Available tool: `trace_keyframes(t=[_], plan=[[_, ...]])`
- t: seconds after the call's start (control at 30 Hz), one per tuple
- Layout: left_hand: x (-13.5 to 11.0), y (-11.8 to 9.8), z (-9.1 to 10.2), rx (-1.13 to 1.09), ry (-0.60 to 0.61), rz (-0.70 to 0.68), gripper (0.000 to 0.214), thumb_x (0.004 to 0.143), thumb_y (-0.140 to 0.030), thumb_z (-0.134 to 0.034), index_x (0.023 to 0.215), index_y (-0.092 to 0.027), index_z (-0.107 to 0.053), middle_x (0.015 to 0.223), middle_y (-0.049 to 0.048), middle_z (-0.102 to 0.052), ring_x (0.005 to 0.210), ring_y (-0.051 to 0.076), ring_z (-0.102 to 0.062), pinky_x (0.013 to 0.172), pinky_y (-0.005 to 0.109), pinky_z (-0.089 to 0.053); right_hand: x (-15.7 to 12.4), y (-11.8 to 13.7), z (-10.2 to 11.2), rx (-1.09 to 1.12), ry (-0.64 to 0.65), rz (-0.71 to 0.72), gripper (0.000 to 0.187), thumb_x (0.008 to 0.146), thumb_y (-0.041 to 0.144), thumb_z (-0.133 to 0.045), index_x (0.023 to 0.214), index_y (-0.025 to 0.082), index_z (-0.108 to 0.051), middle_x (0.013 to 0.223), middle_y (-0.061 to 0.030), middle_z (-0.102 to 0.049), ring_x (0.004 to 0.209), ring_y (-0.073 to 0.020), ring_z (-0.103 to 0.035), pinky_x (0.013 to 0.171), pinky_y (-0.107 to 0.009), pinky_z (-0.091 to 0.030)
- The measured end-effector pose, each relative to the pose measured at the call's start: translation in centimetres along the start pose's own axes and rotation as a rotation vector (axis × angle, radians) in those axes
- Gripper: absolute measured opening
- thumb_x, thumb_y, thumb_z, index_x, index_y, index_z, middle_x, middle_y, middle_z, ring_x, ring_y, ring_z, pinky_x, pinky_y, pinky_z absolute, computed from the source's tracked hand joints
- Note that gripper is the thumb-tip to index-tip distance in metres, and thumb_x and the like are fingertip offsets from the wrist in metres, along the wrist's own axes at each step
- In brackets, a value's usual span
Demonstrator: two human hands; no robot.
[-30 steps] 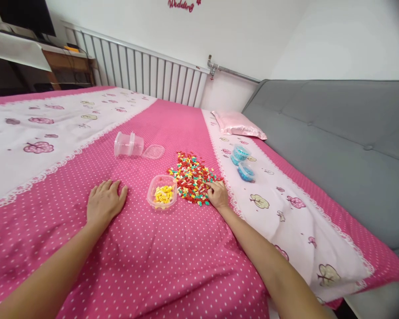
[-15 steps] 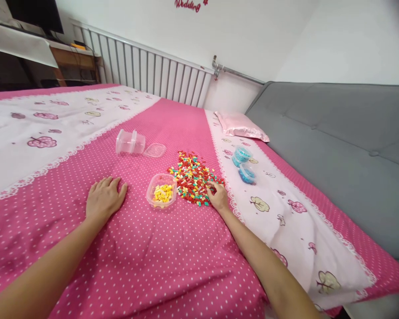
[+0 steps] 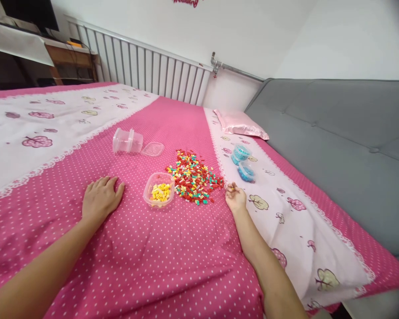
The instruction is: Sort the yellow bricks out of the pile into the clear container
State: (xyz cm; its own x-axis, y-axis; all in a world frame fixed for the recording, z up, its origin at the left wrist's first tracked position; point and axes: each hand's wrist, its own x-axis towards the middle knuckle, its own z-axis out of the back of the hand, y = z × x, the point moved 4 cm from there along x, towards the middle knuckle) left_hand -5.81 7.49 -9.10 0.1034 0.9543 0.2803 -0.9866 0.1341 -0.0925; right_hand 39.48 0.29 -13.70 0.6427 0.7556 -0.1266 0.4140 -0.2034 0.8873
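Observation:
My left hand [image 3: 101, 196] lies flat on the pink dotted bedspread with its fingers spread, holding nothing. My right hand [image 3: 236, 199] is turned palm up, just right of a loose pile of tiny toy bricks [image 3: 194, 177] in red, yellow, green and cream. Its fingers are curled, and a small yellowish brick [image 3: 232, 189] seems to show among them. Between my hands stands an open clear plastic tub [image 3: 146, 195] with yellow bricks [image 3: 161, 192] inside, close to the pile's left edge.
Beyond the tub, nested clear containers [image 3: 128, 141] lie on their side with a flat clear lid [image 3: 153, 149] beside them. To the right sit tubs of light blue pieces [image 3: 241, 153] and darker blue pieces [image 3: 246, 172]. A pink pillow [image 3: 241, 122] and a grey headboard [image 3: 335, 128] lie behind.
My right hand has left the pile, moved right and turned palm up with curled fingers. My left hand rests as before; the view has shifted slightly.

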Motion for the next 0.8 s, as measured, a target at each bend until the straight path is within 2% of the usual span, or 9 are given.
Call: trace_keyframes(t=[0.13,0.27,0.43,0.53,0.67,0.8], plan=[[0.0,0.0,0.0,0.006,-0.005,-0.004,0.061,0.091,-0.050,-0.024,0.127,-0.008,-0.051,0.131,0.0167,-0.053,0.124,0.030,-0.044,0.108,0.044,-0.027,-0.3,0.2,-0.4,0.054,0.024,-0.088,0.008,0.075,0.022,-0.043,0.070,0.019,-0.048,0.058,0.0031,-0.047,0.043,-0.0059,-0.038,0.036,-0.014,-0.026],[0.0,0.0,0.0,0.008,-0.001,0.003,0.062,0.090,-0.050,-0.023,0.127,-0.009,-0.052,0.132,0.0167,-0.053,0.123,0.030,-0.045,0.107,0.045,-0.027,-0.1,-0.2,-1.7,0.018,0.016,-0.173,0.012,0.077,0.025,-0.053,0.068,0.019,-0.049,0.049,0.0081,-0.038,0.036,-0.0042,-0.027,0.033,-0.014,-0.022],[0.0,0.1,-0.1,-0.007,-0.006,0.014,0.065,0.090,-0.051,-0.019,0.127,-0.009,-0.052,0.131,0.0168,-0.053,0.123,0.031,-0.045,0.107,0.045,-0.027,0.6,0.3,-3.7,-0.059,-0.116,-0.249,0.024,0.082,0.025,-0.045,0.060,0.021,-0.037,0.040,0.0115,-0.019,0.032,-0.0055,-0.012,0.030,-0.017,-0.012],[0.1,0.1,-0.2,-0.019,-0.007,0.015,0.066,0.090,-0.052,-0.018,0.128,-0.009,-0.052,0.131,0.0172,-0.053,0.124,0.031,-0.044,0.108,0.046,-0.027,0.7,0.7,-6.0,-0.082,-0.169,-0.268,0.027,0.083,0.021,-0.039,0.059,0.023,-0.027,0.039,0.0112,-0.011,0.032,-0.0069,-0.008,0.030,-0.018,-0.009],[0.1,0.2,-0.2,-0.028,-0.002,0.016,0.066,0.089,-0.051,-0.019,0.128,-0.009,-0.052,0.133,0.0173,-0.052,0.125,0.031,-0.043,0.108,0.046,-0.026,-0.3,0.4,-9.5,-0.104,-0.112,-0.280,0.021,0.082,0.017,-0.038,0.062,0.022,-0.035,0.040,0.0110,-0.015,0.032,-0.0067,-0.013,0.030,-0.017,-0.013],[0.0,0.1,0.0,-0.027,0.004,0.008,0.064,0.089,-0.050,-0.019,0.127,-0.009,-0.052,0.132,0.0167,-0.053,0.124,0.031,-0.044,0.108,0.045,-0.027,-2.0,-0.9,-10.4,-0.166,-0.041,-0.269,0.019,0.083,0.010,-0.040,0.067,0.020,-0.044,0.043,0.0103,-0.028,0.032,-0.0050,-0.021,0.031,-0.014,-0.015]])
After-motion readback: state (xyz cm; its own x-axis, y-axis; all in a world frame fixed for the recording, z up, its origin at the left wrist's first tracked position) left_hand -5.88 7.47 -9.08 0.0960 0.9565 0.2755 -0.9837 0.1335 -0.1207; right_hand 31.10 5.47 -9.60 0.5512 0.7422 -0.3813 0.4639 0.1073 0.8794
